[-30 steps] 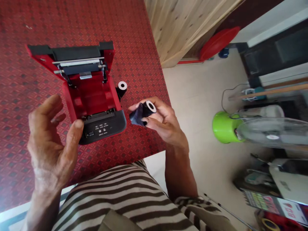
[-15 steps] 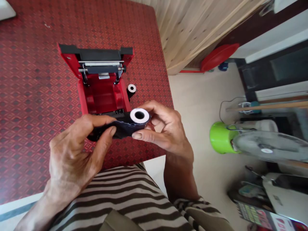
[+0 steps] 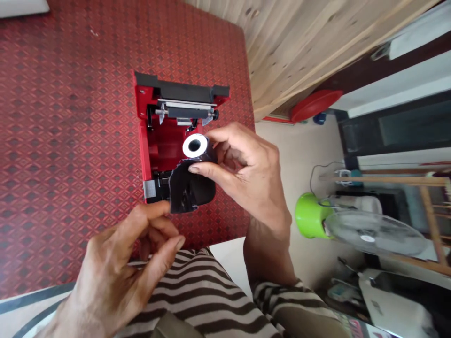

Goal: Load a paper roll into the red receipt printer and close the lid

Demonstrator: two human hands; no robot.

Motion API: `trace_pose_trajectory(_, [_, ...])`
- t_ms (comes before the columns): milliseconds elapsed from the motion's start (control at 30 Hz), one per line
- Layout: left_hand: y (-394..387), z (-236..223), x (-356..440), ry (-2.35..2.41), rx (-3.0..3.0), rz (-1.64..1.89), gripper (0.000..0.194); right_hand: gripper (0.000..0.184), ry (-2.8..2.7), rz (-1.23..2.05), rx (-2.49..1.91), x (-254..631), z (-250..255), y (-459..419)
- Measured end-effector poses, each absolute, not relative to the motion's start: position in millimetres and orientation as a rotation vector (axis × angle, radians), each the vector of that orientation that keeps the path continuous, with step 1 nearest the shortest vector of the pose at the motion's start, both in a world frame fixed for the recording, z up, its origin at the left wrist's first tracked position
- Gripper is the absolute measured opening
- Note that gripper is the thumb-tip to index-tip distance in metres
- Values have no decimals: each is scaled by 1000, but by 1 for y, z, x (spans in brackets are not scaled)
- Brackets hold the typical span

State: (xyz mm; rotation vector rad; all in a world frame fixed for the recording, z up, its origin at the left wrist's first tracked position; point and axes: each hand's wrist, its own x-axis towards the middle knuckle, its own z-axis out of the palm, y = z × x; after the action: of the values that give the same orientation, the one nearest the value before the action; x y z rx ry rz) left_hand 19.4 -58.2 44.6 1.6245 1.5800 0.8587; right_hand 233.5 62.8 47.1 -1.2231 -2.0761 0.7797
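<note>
My right hand (image 3: 246, 171) grips a small paper roll (image 3: 186, 149), black outside with a white end and a hollow core. The thumb presses on the near side, and a torn-edged black flap (image 3: 192, 188) hangs from the roll toward me. My left hand (image 3: 130, 253) is open, thumb and index finger apart, its index fingertip at the flap's lower left edge; whether they touch I cannot tell. Beyond the roll stands a red and black receipt printer (image 3: 143, 150) with its lid (image 3: 183, 91) raised. The roll and flap cover part of its red paper bay.
The printer stands on a table with a red patterned cover (image 3: 70, 141). A white object (image 3: 24, 7) lies at the far left corner. Wooden panelling (image 3: 299, 42) rises along the far right side. On the floor at right are a lime-green bucket (image 3: 308, 216) and a fan (image 3: 380, 234).
My left hand has let go of the black flap and drawn back toward me. The flap now hangs down, and the roll is held over the printer's bay. The second roll is no longer visible.
</note>
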Motion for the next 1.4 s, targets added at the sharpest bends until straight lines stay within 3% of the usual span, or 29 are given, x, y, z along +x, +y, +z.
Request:
trace_pose_trajectory(100, [-59, 42, 9, 1429, 1660, 860, 21, 22, -2380, 566, -1267, 223, 54, 74])
trace_pose_trajectory(233, [-58, 35, -8, 1598, 1629, 883, 23, 18, -2583, 319, -1426, 210, 56, 75])
trace_pose_trajectory(467, [-55, 33, -14, 1852, 1430, 900, 31, 20, -2745, 161, -1425, 188, 54, 63])
trace_pose_trajectory(833, [-51, 17, -14, 1659, 1460, 879, 26, 19, -2786, 199, -1450, 179, 43, 75])
trace_pose_trajectory(1000, [-47, 18, -13, 1659, 1411, 904, 24, 5, -2755, 272, -1468, 178, 24, 95])
trace_pose_trajectory(1200, [-46, 14, -16, 1665, 1408, 911, 26, 7, -2767, 333, -1579, 173, 20, 101])
trace_pose_trajectory(1400, [-46, 9, -18, 1689, 1404, 872, 32, 18, -2709, 485, -1295, 189, 50, 76])
